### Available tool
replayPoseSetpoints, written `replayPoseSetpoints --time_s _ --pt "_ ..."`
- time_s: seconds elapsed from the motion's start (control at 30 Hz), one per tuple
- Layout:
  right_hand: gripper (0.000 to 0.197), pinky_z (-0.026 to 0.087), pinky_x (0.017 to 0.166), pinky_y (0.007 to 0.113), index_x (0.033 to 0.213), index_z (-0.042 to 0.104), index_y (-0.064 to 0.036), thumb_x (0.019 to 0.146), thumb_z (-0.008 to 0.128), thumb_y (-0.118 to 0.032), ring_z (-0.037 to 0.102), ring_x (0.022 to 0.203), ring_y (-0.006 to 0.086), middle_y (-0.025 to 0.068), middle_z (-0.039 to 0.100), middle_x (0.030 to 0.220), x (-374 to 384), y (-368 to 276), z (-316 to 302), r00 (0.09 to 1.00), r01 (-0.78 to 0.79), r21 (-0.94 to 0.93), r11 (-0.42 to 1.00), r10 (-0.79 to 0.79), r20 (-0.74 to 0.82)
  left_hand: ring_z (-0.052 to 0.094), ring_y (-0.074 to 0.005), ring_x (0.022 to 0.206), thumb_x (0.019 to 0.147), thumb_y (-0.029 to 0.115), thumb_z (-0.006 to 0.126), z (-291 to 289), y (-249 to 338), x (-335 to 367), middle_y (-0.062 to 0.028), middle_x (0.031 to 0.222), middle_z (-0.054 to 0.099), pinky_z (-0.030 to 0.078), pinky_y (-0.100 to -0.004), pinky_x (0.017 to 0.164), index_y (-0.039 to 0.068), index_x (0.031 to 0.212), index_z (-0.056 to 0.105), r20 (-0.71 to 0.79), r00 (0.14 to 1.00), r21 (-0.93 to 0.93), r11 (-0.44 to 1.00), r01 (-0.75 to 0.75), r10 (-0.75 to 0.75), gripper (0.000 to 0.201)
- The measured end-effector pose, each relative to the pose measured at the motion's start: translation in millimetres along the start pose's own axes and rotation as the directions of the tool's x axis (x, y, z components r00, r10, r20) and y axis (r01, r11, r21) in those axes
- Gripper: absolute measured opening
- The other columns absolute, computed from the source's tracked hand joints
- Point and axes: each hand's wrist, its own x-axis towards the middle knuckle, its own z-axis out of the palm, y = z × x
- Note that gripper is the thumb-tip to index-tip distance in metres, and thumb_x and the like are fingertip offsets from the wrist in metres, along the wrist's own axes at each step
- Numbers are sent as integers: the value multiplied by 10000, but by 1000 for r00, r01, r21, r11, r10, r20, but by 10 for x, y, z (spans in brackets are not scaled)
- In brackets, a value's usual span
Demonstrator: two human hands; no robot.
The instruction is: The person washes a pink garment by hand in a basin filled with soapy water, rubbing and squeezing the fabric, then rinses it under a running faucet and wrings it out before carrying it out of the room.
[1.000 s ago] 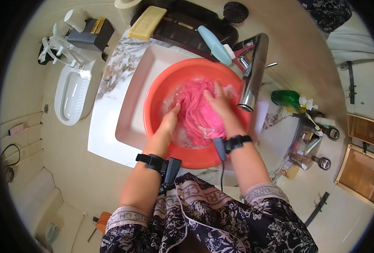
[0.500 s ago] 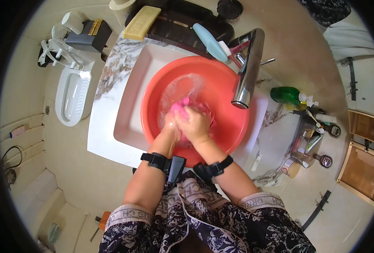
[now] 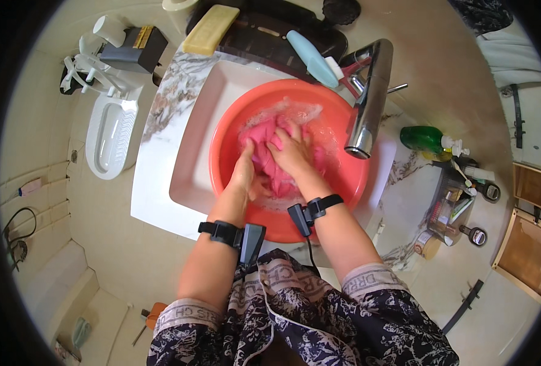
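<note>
A pink cloth [image 3: 264, 135] lies spread and crumpled in soapy water inside a coral-red plastic basin [image 3: 220, 131]. My right hand [image 3: 293, 154] rests on top of the cloth, its fingers spread and pressed into the fabric. At the cloth's left and near side is my left hand [image 3: 245, 174], thumb apart from the other fingers, which are partly in the water. Neither hand is closed round the fabric. White foam [image 3: 304, 110] floats along the far side of the cloth.
The basin sits in a white sink [image 3: 188, 177] on a marble-patterned counter. A chrome faucet [image 3: 371, 100] overhangs its right rim. Behind are a yellow soap bar [image 3: 211, 29] and a light-blue-handled brush [image 3: 312, 58]. On the right are a green bottle [image 3: 421, 139] and a toiletry organizer [image 3: 447, 204].
My hands were pressed together round the bunched pink cloth. They have since moved apart and opened, and the cloth has spread out in the water.
</note>
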Motion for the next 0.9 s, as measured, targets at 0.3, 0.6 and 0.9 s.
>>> replayPoseSetpoints --time_s 0.3,0.6,0.9 --pt "322 484 677 393 961 596 -46 812 612 -331 616 781 354 199 625 832 -733 -623 -346 984 72 508 858 -143 103 577 -291 781 912 303 460 -390 -134 615 -129 829 604 480 -404 737 40 883 573 570 791 -207 970 -124 223 288" --pt "336 489 597 377 860 620 -53 753 666 -368 627 702 299 173 632 744 -84 155 -484 929 -298 370 880 356 -101 560 -154 836 907 265 453 483 -209 -76 -87 922 602 462 -315 687 42 1008 587 27 954 201 934 -296 297 278" --pt "260 412 861 267 1022 605 -44 785 651 -142 526 996 147 53 567 1024 -609 835 -1154 912 133 489 862 -300 279 492 -116 758 762 106 534 -456 136 16 -33 838 541 403 -254 687 32 921 521 381 731 430 591 -682 566 176"
